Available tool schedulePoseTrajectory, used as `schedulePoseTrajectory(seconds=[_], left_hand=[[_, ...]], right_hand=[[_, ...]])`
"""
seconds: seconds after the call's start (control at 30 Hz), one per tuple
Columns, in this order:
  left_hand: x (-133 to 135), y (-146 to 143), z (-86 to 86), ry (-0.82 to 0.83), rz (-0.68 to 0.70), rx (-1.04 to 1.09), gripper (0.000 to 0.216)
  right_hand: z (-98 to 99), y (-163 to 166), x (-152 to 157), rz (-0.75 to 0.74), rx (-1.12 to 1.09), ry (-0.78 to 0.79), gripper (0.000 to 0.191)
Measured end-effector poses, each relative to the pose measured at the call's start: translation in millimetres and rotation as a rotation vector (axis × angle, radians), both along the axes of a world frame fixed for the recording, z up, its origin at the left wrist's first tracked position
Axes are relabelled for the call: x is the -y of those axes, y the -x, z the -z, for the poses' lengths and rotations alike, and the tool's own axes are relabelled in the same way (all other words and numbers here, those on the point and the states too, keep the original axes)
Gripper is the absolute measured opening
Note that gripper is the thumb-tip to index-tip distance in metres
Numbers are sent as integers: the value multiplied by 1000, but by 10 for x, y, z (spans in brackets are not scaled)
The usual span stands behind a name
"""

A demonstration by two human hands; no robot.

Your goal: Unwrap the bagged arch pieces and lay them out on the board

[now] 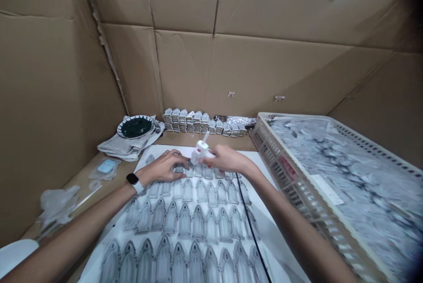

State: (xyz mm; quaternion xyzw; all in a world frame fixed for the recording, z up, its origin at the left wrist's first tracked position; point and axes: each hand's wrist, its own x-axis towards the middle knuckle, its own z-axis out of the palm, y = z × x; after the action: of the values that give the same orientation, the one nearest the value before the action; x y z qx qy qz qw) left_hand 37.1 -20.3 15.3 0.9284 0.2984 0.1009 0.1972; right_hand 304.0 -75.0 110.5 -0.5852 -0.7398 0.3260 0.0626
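Observation:
My right hand is wrapped round a white hot glue gun, with a glue stick poking up out of its back end. The gun's nozzle points down at the far rows of small clear arch-shaped pieces with grey edges. Close by on the left, my left hand rests over the same rows, thumb and fingers apart around one piece. Its fingertips are near the gun; whether they press on a piece is hard to see. The pieces lie in several rows on a white board.
A black cord runs over the board's right side. A white plastic crate full of clear bagged items stands at the right. Stacked arch pieces line the back. A dark-green plate sits on cloths; cardboard walls surround everything.

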Motion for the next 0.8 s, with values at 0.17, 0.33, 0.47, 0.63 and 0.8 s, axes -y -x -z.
schedulePoseTrajectory(seconds=[0.17,0.33,0.47,0.63,0.8], left_hand=[[43,-25,-14,-12,-24,-22,22],[64,-41,-34,-32,-27,-38,22],[65,-52,-36,-42,-35,-47,22],[73,-56,-35,-23,-58,-74,23],[67,-57,-19,-29,-48,-70,23]], right_hand=[[343,-321,350,174,-193,-45,42],[583,-357,572,267,-238,-2,51],[722,-281,613,274,-359,116,55],[844,-209,575,270,-349,131,51],[881,-192,565,298,-328,143,50]])
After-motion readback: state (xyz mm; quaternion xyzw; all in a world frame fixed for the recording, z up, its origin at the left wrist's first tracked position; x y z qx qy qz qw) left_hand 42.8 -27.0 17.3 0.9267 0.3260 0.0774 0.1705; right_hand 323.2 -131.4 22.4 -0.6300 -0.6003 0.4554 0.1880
